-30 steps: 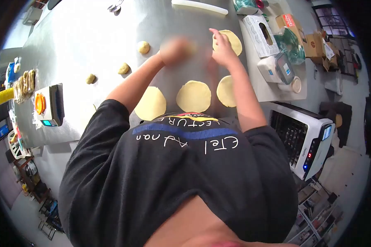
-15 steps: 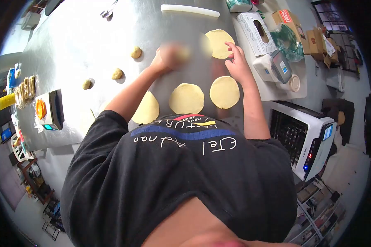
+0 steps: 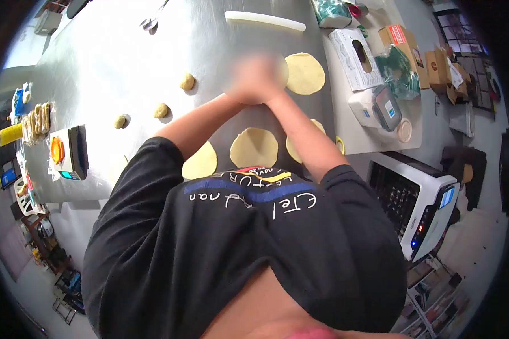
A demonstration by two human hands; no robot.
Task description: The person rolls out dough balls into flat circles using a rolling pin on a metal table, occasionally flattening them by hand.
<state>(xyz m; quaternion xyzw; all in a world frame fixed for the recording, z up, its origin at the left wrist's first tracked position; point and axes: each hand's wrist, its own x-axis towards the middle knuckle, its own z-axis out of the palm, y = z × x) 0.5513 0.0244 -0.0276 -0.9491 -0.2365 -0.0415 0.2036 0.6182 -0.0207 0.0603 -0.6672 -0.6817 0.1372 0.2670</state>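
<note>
My left hand [image 3: 241, 89] and my right hand [image 3: 262, 85] are together above the metal table [image 3: 136, 62]. Blur smears the fingers of both, so anything between them is hidden. A flat dough round [image 3: 305, 73] lies just right of the hands, and a pale blurred edge shows between it and them. Closer to my body are a second dough round [image 3: 253, 148], another at the left [image 3: 202, 161], and one partly covered by my right forearm [image 3: 316, 127]. To the left sit three small dough balls [image 3: 187, 81].
A white rod [image 3: 266, 21] lies across the far side of the table. Spoons [image 3: 149, 24] are at the far left, and a scale [image 3: 68, 155] stands at the left edge. On the right are a white box [image 3: 353, 59], a lidded tub [image 3: 376, 107] and a white-framed machine [image 3: 415, 198].
My right hand has left the dough round at the right and come over to my left hand. The left hand has shifted slightly right. The whole view has tilted a little.
</note>
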